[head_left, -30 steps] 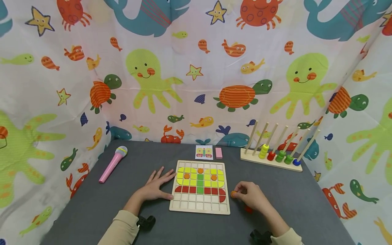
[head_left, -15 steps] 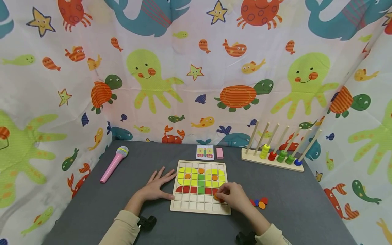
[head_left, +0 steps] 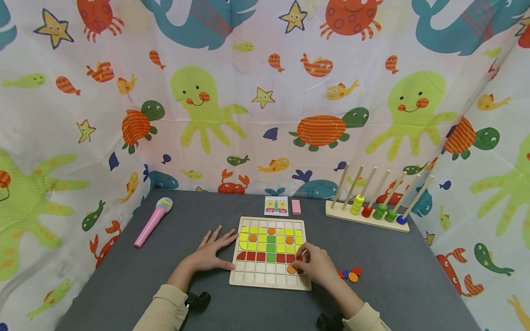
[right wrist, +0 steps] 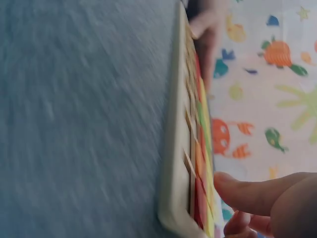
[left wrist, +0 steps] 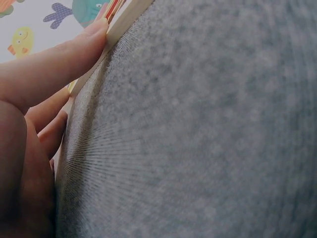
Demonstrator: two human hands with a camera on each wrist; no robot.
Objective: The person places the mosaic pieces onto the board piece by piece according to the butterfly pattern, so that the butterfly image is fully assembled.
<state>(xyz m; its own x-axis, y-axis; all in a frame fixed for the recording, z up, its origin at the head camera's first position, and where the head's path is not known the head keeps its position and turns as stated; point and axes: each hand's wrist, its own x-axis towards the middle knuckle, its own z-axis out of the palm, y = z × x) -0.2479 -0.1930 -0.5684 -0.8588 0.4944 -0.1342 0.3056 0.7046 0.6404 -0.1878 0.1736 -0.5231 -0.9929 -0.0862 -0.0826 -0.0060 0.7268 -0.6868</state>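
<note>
A wooden grid board (head_left: 265, 279) lies on the grey cloth, its upper rows filled with yellow, green, red and orange tiles. Beside its left edge rests my left hand (head_left: 209, 253), fingers spread and thumb touching the frame; the left wrist view also shows fingers (left wrist: 59, 62) against the rim. My right hand (head_left: 316, 266) is over the board's right edge, thumb and forefinger apart, with nothing visible between them. Just left of the thumb, an orange disc (head_left: 291, 269) sits in a square below the red row. In the right wrist view the thumb (right wrist: 242, 193) is near the tiles.
Loose red, blue and orange pieces (head_left: 353, 277) lie right of the right hand. Behind the board are a pattern card (head_left: 276, 206) and a pink block (head_left: 296, 207). A peg stand (head_left: 368, 216) stands back right, a pink toy microphone (head_left: 153, 223) back left.
My right hand has moved left from the table to the board, carrying an orange disc, and let it go in a square. My left hand has stayed put.
</note>
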